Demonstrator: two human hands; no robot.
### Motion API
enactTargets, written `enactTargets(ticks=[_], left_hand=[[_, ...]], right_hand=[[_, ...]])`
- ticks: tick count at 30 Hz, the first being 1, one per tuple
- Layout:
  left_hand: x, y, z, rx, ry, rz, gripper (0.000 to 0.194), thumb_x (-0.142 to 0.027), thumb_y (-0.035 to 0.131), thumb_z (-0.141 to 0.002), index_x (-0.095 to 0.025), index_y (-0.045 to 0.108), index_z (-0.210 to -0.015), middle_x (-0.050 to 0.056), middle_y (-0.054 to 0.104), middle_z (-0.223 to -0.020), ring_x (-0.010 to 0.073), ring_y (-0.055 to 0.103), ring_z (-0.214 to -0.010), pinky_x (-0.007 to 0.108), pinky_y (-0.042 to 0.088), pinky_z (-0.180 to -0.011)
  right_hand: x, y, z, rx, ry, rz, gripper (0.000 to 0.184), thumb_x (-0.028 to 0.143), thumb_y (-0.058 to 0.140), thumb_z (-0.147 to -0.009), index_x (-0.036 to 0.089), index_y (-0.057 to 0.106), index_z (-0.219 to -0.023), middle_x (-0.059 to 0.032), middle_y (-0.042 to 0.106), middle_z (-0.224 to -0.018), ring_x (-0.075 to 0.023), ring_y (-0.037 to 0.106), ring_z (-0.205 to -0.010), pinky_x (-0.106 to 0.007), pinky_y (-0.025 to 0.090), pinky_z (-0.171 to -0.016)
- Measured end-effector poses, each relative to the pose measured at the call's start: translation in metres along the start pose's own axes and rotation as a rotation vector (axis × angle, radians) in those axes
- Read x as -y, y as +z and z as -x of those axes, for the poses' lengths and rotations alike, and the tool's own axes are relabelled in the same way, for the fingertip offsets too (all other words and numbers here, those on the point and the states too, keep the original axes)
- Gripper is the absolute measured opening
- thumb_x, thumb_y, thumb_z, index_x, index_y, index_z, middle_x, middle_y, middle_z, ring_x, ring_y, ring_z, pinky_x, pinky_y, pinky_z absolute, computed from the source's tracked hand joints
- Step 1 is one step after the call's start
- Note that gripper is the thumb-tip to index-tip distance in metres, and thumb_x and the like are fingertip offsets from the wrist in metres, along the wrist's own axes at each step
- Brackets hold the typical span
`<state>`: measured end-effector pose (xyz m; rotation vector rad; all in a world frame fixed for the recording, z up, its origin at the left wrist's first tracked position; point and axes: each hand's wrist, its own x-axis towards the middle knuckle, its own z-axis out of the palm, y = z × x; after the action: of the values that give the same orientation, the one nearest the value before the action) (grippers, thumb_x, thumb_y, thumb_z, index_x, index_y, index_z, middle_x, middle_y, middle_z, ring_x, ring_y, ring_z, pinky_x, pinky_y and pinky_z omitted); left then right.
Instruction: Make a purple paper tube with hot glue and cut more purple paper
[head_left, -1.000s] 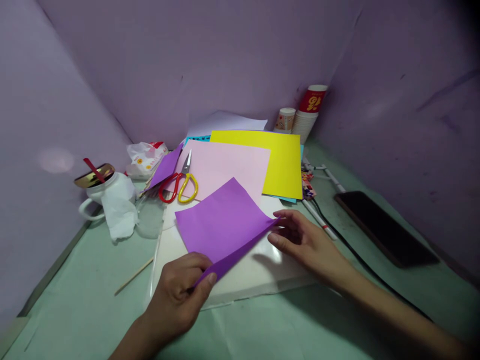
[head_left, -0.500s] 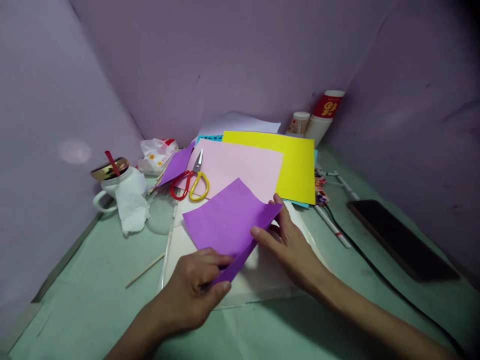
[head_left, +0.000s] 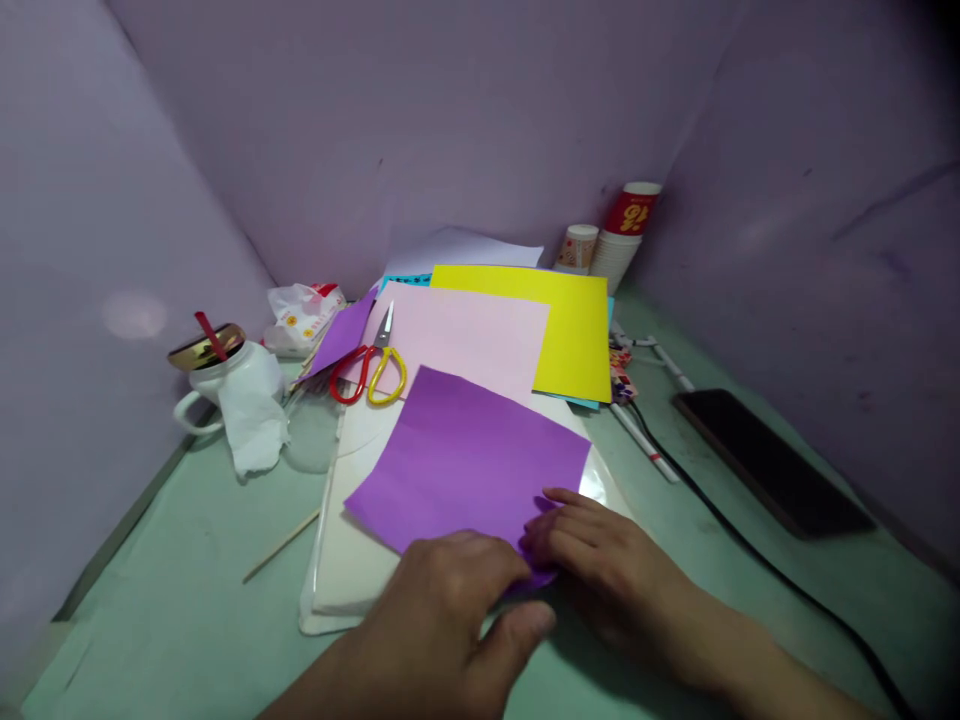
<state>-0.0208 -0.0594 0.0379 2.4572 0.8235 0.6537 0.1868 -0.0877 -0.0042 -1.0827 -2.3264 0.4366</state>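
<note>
Handling the purple sheet (head_left: 472, 455), which lies gently bowed on the white pad (head_left: 352, 575), should feel nearly weightless to you: limp, and likely to crease if squeezed. Your left hand (head_left: 465, 605) curves over its near edge, thumb apart from the fingers; your right hand (head_left: 607, 555) rests curled fingers on its near right part. I cannot tell whether either pinches it. Take it lightly by the edges.
</note>
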Motion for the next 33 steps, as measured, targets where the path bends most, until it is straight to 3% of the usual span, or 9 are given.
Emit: enactTargets(ticks=[4, 8, 11, 15, 18, 21, 25, 29, 33], left_hand=[[0.021, -0.026, 0.005, 0.169, 0.178, -0.265, 0.063, -0.041, 0.068, -0.068, -0.018, 0.051, -0.124, 0.012, 0.062, -0.121, 0.0324, 0.058, -0.109, 0.051, 0.047, -0.090], [0.050, -0.030, 0.017, 0.373, 0.182, -0.370, 0.069, -0.033, 0.067, -0.069, -0.027, 0.041, -0.134, 0.010, 0.049, -0.136, 0.0338, 0.045, -0.124, 0.059, 0.038, -0.097], [0.062, -0.023, 0.024, 0.253, 0.213, -0.322, 0.052, -0.026, 0.058, -0.077, -0.027, 0.047, -0.128, 0.007, 0.052, -0.134, 0.0279, 0.046, -0.124, 0.054, 0.038, -0.101], [0.064, -0.021, 0.014, 0.034, 0.128, -0.138, 0.015, -0.023, 0.052, -0.083, -0.023, 0.066, -0.089, 0.004, 0.070, -0.101, 0.0173, 0.063, -0.098, 0.030, 0.051, -0.085], [0.058, -0.020, 0.001, 0.044, -0.087, -0.033, 0.026, -0.031, 0.048, -0.086, -0.020, 0.062, -0.068, 0.000, 0.066, -0.068, 0.0114, 0.062, -0.064, 0.019, 0.049, -0.057], [0.055, -0.013, -0.004, -0.019, -0.349, -0.043, 0.031, -0.041, 0.050, -0.083, -0.019, 0.061, -0.063, -0.004, 0.057, -0.053, 0.0095, 0.052, -0.049, 0.018, 0.040, -0.046], [0.054, -0.004, -0.004, -0.117, -0.471, -0.009, 0.028, -0.043, 0.057, -0.078, -0.019, 0.063, -0.065, -0.004, 0.058, -0.055, 0.0099, 0.051, -0.050, 0.018, 0.037, -0.046], [0.056, -0.004, -0.006, -0.093, -0.507, 0.014, 0.029, -0.043, 0.056, -0.078, -0.019, 0.064, -0.063, -0.004, 0.057, -0.054, 0.0107, 0.051, -0.051, 0.020, 0.036, -0.047], [0.061, -0.004, -0.006, -0.041, -0.453, -0.048, 0.025, -0.043, 0.058, -0.078, -0.021, 0.066, -0.068, -0.004, 0.063, -0.062, 0.0121, 0.056, -0.057, 0.022, 0.042, -0.052]], right_hand=[[-0.016, -0.015, 0.018, 0.038, 0.025, -0.183, 0.035, -0.002, 0.043, -0.068, 0.021, 0.050, -0.093, -0.0040, 0.065, -0.093, -0.0162, 0.062, -0.090, -0.041, 0.039, -0.102], [-0.018, -0.029, 0.028, 0.001, 0.086, -0.196, 0.028, 0.004, 0.047, -0.074, 0.021, 0.053, -0.095, -0.0060, 0.065, -0.096, -0.0178, 0.060, -0.097, -0.040, 0.041, -0.099], [-0.014, -0.027, 0.027, -0.044, 0.070, -0.147, 0.011, 0.018, 0.054, -0.081, 0.019, 0.058, -0.091, -0.0065, 0.066, -0.091, -0.0187, 0.061, -0.093, -0.041, 0.043, -0.096], [-0.011, -0.016, 0.025, -0.260, 0.260, -0.160, 0.008, 0.026, 0.054, -0.084, 0.019, 0.057, -0.081, -0.0025, 0.064, -0.070, -0.0148, 0.061, -0.067, -0.028, 0.051, -0.065], [-0.011, -0.011, 0.024, -0.372, 0.400, -0.105, 0.015, 0.025, 0.056, -0.083, 0.018, 0.055, -0.097, 0.0001, 0.062, -0.067, -0.0107, 0.054, -0.050, -0.022, 0.045, -0.049], [-0.012, -0.009, 0.024, -0.442, 0.350, -0.035, 0.017, 0.018, 0.053, -0.084, 0.019, 0.056, -0.100, -0.0045, 0.064, -0.086, -0.0128, 0.061, -0.067, -0.023, 0.050, -0.060], [-0.010, -0.009, 0.024, -0.371, 0.305, 0.113, 0.018, 0.014, 0.050, -0.084, 0.020, 0.061, -0.096, -0.0112, 0.054, -0.120, -0.0158, 0.062, -0.085, -0.028, 0.051, -0.070], [-0.009, -0.008, 0.022, -0.323, 0.166, 0.314, 0.027, 0.030, 0.061, -0.080, 0.018, 0.061, -0.105, -0.0099, 0.063, -0.110, -0.0285, 0.052, -0.108, -0.045, 0.042, -0.092], [-0.012, -0.002, 0.017, -0.330, 0.049, 0.429, 0.025, 0.032, 0.057, -0.085, 0.017, 0.061, -0.105, -0.0073, 0.068, -0.101, -0.0236, 0.056, -0.096, -0.043, 0.037, -0.095]])
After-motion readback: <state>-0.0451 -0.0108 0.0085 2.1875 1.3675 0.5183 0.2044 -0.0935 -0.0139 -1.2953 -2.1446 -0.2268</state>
